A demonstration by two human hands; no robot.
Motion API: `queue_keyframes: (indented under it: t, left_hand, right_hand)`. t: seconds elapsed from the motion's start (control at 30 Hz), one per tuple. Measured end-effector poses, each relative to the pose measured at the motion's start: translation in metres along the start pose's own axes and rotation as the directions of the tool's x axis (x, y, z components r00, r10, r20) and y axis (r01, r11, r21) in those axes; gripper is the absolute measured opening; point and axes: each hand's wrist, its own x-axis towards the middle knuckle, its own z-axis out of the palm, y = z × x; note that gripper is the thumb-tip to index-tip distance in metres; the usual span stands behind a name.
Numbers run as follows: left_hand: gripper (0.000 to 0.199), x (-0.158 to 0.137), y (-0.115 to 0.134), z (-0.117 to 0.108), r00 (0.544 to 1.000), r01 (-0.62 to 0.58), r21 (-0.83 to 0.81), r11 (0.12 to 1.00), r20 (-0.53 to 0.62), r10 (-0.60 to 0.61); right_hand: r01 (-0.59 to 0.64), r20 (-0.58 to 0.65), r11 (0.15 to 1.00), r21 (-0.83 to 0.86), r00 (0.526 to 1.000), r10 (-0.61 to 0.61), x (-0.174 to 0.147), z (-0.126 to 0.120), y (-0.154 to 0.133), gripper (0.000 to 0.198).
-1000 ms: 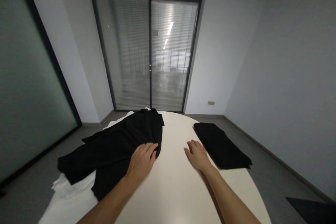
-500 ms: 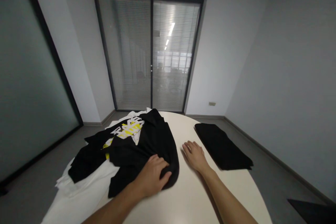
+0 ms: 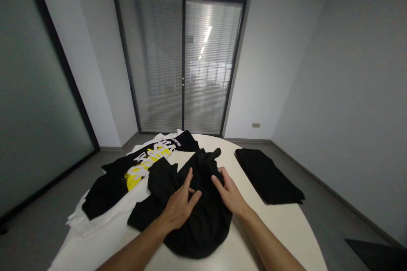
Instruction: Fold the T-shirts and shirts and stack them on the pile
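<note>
A crumpled black T-shirt (image 3: 203, 237) lies bunched on the table in front of me. My right hand (image 3: 231, 192) pinches its right side, thumb on top and fingers behind the cloth. Against the middle of the same shirt is my left hand (image 3: 179, 205), its fingers stretched out and thumb apart. Left of it, another black T-shirt (image 3: 104, 197) with a white and yellow print is spread over white fabric (image 3: 89, 243). To the right rests a folded black garment (image 3: 269, 175), flat near the table edge.
The round white table (image 3: 286, 230) has its curved edge at the right and far side. Beyond it are a glazed door with blinds (image 3: 211, 72) and pale walls. A dark flat object (image 3: 375, 254) juts in at the lower right.
The black shirt has been drawn off the printed one toward me and bunched up, uncovering more of the print. My right hand has moved from the bare table onto it.
</note>
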Motion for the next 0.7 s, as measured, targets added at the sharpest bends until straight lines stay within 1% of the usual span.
queue_keyframes:
  t: [0.03,0.07,0.1,0.13,0.17,0.2,0.23,0.27,0.3,0.37,0.4,0.43,0.47,0.53,0.6,0.67,0.7]
  left_hand:
    - [0.080,0.002,-0.002,-0.001,1.000,0.027,-0.129,0.991,-0.012,-0.029]
    - [0.078,0.003,-0.004,-0.002,0.998,0.045,-0.260,0.965,-0.032,-0.055]
    - [0.075,0.005,-0.005,-0.002,0.994,0.056,-0.374,0.926,-0.064,-0.085]
    - [0.072,0.007,-0.007,-0.002,0.987,0.057,-0.460,0.886,-0.110,-0.121]
    - [0.067,0.010,-0.008,-0.002,0.973,0.055,-0.516,0.855,-0.163,-0.161]
    - [0.060,0.012,-0.009,-0.002,0.955,0.053,-0.557,0.829,-0.214,-0.204]
    - [0.054,0.014,-0.010,-0.002,0.937,0.047,-0.597,0.801,-0.252,-0.243]
    - [0.047,0.016,-0.009,-0.003,0.920,0.038,-0.648,0.761,-0.275,-0.280]
    - [0.042,0.018,-0.008,-0.003,0.906,0.027,-0.711,0.703,-0.279,-0.317]
    - [0.034,0.020,-0.003,-0.006,0.890,0.013,-0.846,0.534,-0.234,-0.392]
    - [0.031,0.021,0.000,-0.009,0.882,0.013,-0.894,0.448,-0.201,-0.426]
    - [0.031,0.021,0.004,-0.012,0.874,0.019,-0.926,0.377,-0.167,-0.456]
    - [0.031,0.021,0.008,-0.016,0.868,0.035,-0.946,0.322,-0.131,-0.478]
    - [0.033,0.021,0.015,-0.025,0.872,0.074,-0.965,0.251,-0.059,-0.486]
    - [0.035,0.021,0.019,-0.036,0.882,0.091,-0.971,0.220,-0.024,-0.470]
    - [0.033,0.020,0.021,-0.045,0.883,0.091,-0.972,0.216,-0.022,-0.468]
    - [0.033,0.019,0.020,-0.048,0.882,0.101,-0.971,0.217,-0.014,-0.471]
  right_hand:
    - [0.077,0.098,0.997,-0.003,0.992,-0.076,-0.004,0.003,-0.010,0.017]
    - [0.141,0.204,0.990,-0.007,0.969,-0.137,-0.008,0.006,-0.018,0.013]
    - [0.189,0.306,0.982,-0.002,0.935,-0.179,-0.012,0.009,-0.026,0.012]
    - [0.216,0.392,0.976,0.010,0.897,-0.202,-0.015,0.012,-0.031,0.012]
    - [0.219,0.453,0.975,0.030,0.867,-0.208,-0.017,0.015,-0.036,0.012]
    - [0.203,0.486,0.978,0.055,0.850,-0.204,-0.018,0.017,-0.038,0.010]
    - [0.179,0.488,0.981,0.076,0.852,-0.193,-0.018,0.018,-0.038,0.008]
    - [0.147,0.458,0.986,0.084,0.873,-0.169,-0.017,0.018,-0.037,0.009]
    - [0.108,0.404,0.991,0.075,0.905,-0.130,-0.015,0.018,-0.033,0.012]
    - [0.017,0.257,1.000,0.007,0.966,-0.018,-0.011,0.015,-0.023,0.020]
    - [-0.032,0.192,0.999,-0.042,0.981,0.040,-0.009,0.012,-0.017,0.028]
    - [-0.075,0.165,0.994,-0.082,0.982,0.087,-0.008,0.010,-0.011,0.038]
    - [-0.098,0.185,0.990,-0.103,0.976,0.116,-0.008,0.008,-0.007,0.047]
    - [-0.083,0.327,0.993,-0.086,0.939,0.107,-0.010,0.005,-0.004,0.059]
    - [-0.033,0.469,0.999,-0.023,0.882,0.040,-0.014,0.007,-0.007,0.061]
    - [-0.004,0.539,0.999,0.043,0.842,-0.020,-0.017,0.011,-0.015,0.059]
    - [-0.011,0.570,0.997,0.080,0.821,-0.037,-0.018,0.014,-0.018,0.057]
